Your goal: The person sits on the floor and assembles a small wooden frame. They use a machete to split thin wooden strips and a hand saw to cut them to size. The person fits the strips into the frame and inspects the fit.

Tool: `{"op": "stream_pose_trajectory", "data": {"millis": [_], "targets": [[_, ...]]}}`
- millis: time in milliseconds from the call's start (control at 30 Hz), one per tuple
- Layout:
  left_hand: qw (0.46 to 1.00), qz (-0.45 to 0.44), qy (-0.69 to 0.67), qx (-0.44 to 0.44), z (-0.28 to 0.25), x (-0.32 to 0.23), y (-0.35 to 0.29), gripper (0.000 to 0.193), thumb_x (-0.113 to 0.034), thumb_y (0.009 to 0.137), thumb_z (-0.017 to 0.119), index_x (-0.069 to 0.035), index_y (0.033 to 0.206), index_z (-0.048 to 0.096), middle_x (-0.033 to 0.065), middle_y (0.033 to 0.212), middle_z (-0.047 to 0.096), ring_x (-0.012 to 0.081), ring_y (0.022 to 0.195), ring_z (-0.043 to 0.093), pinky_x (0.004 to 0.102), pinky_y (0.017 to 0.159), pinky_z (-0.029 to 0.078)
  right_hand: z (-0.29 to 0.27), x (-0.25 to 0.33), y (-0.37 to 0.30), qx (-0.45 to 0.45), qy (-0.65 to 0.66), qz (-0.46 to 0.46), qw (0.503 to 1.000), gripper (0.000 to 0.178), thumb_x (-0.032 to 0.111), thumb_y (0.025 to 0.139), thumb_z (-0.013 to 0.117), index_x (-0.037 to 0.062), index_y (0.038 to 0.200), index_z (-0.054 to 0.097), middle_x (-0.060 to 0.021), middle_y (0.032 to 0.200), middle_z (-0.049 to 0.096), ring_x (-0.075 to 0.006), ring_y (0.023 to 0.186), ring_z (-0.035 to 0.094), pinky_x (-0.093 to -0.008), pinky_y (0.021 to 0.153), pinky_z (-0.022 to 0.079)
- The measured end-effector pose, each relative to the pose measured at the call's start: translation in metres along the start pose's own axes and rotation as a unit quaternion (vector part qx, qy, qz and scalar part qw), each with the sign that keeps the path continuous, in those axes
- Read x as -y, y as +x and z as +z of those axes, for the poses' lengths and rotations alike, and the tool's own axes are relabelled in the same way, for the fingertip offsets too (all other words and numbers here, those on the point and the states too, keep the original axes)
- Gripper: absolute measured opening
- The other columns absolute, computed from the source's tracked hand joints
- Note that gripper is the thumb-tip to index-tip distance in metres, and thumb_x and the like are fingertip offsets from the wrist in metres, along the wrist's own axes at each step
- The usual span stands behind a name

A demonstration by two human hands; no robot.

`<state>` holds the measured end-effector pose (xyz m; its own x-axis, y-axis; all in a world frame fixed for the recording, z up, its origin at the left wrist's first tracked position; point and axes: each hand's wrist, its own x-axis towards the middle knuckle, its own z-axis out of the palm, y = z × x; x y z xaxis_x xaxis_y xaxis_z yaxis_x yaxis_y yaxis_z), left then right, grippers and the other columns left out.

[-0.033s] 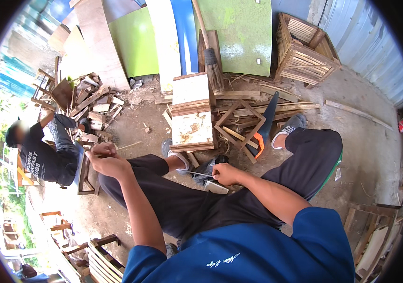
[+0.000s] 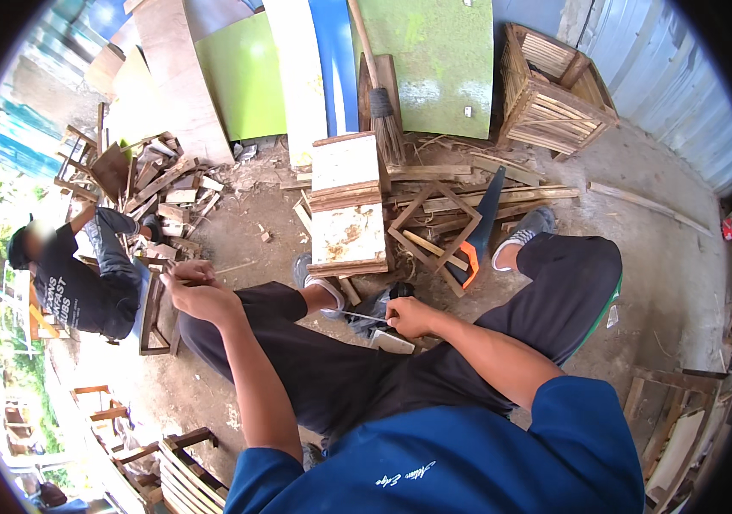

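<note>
My left hand (image 2: 202, 293) is raised over my left knee with its fingers curled together. What they hold, if anything, I cannot make out. Between my knees, my right hand (image 2: 411, 316) is closed around a thin metal rod (image 2: 364, 317) that points left; whether it belongs to a tool is unclear. A dark piece shows at the top of that fist. Below the rod lies a small pale block (image 2: 392, 343), close to a dark cloth or bag (image 2: 369, 307) on the ground. Ahead stands a wooden box-like stand with a stained white top (image 2: 347, 233).
A handsaw (image 2: 487, 214) with an orange handle leans on scrap wood by a square wooden frame (image 2: 417, 224). A broom (image 2: 383, 111) stands behind. Slatted crate (image 2: 559, 94) at far right. A seated person (image 2: 83, 287) is at left near a scrap pile (image 2: 173, 184).
</note>
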<state>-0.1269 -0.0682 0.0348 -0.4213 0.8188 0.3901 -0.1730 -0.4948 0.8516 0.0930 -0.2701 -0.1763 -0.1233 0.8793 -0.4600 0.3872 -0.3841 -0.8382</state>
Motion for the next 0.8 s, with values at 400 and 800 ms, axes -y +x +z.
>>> {"op": "stream_pose_trajectory", "data": {"millis": [400,800], "targets": [[0.993,-0.108,-0.030,-0.023,0.007,0.083,0.011,0.047,-0.022,0.107,0.037,-0.009,0.061,0.035,0.0033,0.060,0.036,0.0148,0.056,0.033,0.0292,0.054,0.030,-0.011,-0.005,0.017,-0.039,0.046,0.019,0.998,0.014,0.010,0.093,0.068,-0.0013,0.101,0.066,-0.0164,0.091,0.071,-0.0283,0.089,0.070,-0.0415,0.079,0.053],[0.994,-0.111,-0.013,0.012,0.019,0.096,0.019,0.048,-0.026,0.111,0.029,-0.011,0.065,0.032,0.0023,0.061,0.032,0.0153,0.057,0.031,0.0312,0.056,0.033,-0.007,-0.013,0.037,0.003,0.053,0.053,0.997,0.015,0.012,0.094,0.069,-0.0010,0.102,0.067,-0.0184,0.094,0.071,-0.0320,0.093,0.070,-0.0426,0.081,0.053]]}}
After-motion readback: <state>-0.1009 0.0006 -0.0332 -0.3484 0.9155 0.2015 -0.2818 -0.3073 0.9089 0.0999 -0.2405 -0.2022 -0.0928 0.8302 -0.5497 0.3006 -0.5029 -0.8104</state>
